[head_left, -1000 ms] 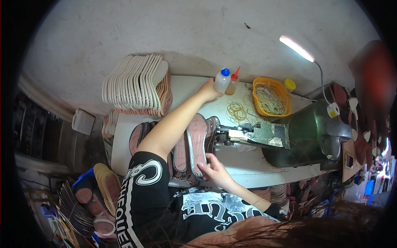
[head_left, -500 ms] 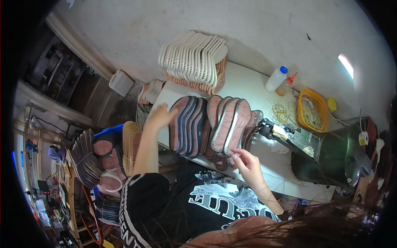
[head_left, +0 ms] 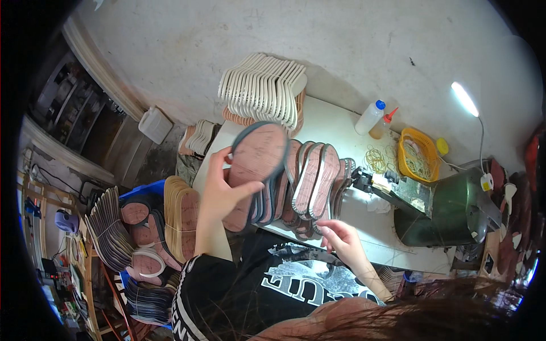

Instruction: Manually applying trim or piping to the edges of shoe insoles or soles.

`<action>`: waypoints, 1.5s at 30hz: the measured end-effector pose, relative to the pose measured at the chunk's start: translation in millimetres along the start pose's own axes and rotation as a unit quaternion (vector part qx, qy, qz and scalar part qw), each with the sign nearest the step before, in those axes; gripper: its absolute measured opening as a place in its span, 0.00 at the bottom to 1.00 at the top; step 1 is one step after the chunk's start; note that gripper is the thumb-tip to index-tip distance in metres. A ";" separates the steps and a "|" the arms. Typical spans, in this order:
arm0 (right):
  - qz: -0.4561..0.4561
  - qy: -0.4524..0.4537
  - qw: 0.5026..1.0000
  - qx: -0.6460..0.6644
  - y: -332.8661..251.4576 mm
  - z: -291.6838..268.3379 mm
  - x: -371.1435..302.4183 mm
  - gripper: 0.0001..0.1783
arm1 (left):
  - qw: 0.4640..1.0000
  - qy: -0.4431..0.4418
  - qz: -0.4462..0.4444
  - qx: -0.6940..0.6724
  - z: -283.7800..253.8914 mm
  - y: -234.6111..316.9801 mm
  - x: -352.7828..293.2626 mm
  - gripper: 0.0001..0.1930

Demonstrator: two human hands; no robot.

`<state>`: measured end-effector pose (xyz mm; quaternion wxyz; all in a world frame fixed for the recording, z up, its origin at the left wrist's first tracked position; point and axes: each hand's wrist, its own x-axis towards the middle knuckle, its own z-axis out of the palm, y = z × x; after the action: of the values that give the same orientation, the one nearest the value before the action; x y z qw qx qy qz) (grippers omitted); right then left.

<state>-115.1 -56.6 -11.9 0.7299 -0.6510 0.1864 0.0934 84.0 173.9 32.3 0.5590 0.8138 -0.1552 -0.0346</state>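
Observation:
My left hand (head_left: 219, 196) is wrapped round a shoe sole (head_left: 259, 150) with a pinkish-brown face and a dark rim. It is raised above the table, its broad end tilted up, slightly blurred by motion. Below and to its right, a row of similar soles (head_left: 310, 179) stands close together on the white table, some edged in white, others in dark blue. Near the front ends of the white-edged soles is my right hand (head_left: 344, 241), fingers loosely bent and apart, with nothing visible in them. I cannot tell whether its fingertips touch the nearest sole.
A tied stack of cream soles (head_left: 261, 85) stands at the back. To the right are a white bottle (head_left: 369, 117), a red-tipped bottle (head_left: 383, 126), a yellow basket (head_left: 418, 154) of rubber bands and a green machine (head_left: 441, 213). Bundled soles (head_left: 182, 213) fill a blue crate at left.
My left hand has taken a dark-rimmed sole from the left end of the row and raised it. My right hand stays near the front of the row. The view has shifted slightly.

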 end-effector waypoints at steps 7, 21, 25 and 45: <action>-0.311 0.109 0.939 -0.101 -31.8 27.5 16.0 0.32 | 0.920 -0.109 0.044 -0.373 117.0 22.3 -39.9 0.41; -0.244 -0.081 0.894 0.368 -26.9 -43.6 23.6 0.37 | 0.769 -0.336 -0.101 -0.534 166.7 66.7 -2.9 0.17; -0.214 -0.097 0.927 0.293 -36.4 -64.7 29.6 0.43 | 0.798 -0.323 -0.105 -0.498 180.4 63.0 -6.9 0.17; -0.133 0.048 0.983 0.115 -6.2 -76.8 11.6 0.17 | 0.911 -0.146 -0.009 -0.386 214.8 41.5 26.3 0.13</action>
<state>-113.7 -134.3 -17.1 0.7957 -0.5858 0.1426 -0.0579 50.7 -40.4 -6.5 0.7999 0.5222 -0.2024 -0.2156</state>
